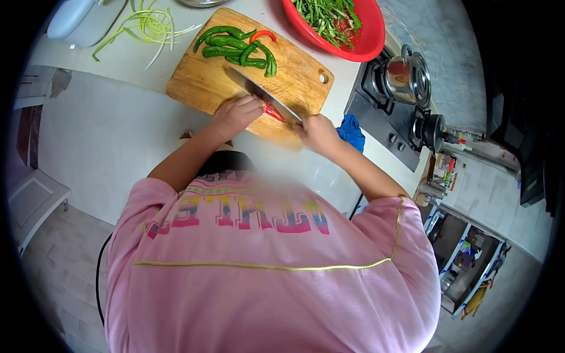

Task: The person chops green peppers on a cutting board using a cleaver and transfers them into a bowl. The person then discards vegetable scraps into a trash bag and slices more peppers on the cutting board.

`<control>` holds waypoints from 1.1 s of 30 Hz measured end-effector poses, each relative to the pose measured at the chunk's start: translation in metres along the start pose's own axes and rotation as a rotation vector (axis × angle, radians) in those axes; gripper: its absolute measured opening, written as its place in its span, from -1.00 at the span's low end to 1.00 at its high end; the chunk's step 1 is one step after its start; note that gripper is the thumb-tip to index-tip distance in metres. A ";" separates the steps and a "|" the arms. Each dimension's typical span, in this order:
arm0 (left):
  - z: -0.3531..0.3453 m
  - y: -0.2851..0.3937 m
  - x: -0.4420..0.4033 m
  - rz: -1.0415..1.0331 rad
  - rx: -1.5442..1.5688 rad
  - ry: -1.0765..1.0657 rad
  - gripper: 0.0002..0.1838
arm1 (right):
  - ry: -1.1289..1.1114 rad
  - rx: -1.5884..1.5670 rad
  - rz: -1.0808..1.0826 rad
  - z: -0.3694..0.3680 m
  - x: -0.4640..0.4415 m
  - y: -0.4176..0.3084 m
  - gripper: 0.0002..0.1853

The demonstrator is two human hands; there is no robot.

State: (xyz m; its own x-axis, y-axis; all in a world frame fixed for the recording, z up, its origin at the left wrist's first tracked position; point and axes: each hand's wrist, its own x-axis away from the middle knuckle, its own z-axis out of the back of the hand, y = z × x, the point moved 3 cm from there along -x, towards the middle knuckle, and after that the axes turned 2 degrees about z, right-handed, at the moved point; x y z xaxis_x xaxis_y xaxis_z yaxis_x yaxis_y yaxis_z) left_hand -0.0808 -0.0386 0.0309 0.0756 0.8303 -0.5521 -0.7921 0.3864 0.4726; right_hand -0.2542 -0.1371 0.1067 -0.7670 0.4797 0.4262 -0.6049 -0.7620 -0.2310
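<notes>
A wooden cutting board (187, 73) lies on the counter in front of me. My right hand (321, 134) is closed around the handle of a kitchen knife (259, 91), whose wide blade slants up and left across the board. Beside the blade, a red chili pepper (273, 113) lies close to the near edge. My left hand (238, 115) has its fingers curled and pressed down at the left end of that pepper, near the blade. Several whole green peppers (226, 41) sit farther back on the board, with another red pepper (263, 35) among them.
A red basin (371, 44) of cut greens stands behind the board. Scallion strands (144, 26) lie at back left. To the right are a blue cloth (351, 133), the gas stove (376, 120), a steel pot (406, 79) and a dark pan (432, 130).
</notes>
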 end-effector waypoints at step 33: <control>-0.006 0.002 0.003 -0.030 -0.041 0.001 -0.82 | 0.262 -0.255 -0.171 -0.019 0.014 0.003 -0.76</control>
State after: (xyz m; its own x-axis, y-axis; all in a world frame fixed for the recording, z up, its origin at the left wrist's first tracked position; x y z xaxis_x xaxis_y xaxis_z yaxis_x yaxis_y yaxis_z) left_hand -0.0856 -0.0377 0.0259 0.0994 0.8181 -0.5664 -0.8135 0.3947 0.4272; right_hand -0.2704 -0.1242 0.0953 -0.6592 0.7100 0.2477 -0.7372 -0.5451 -0.3993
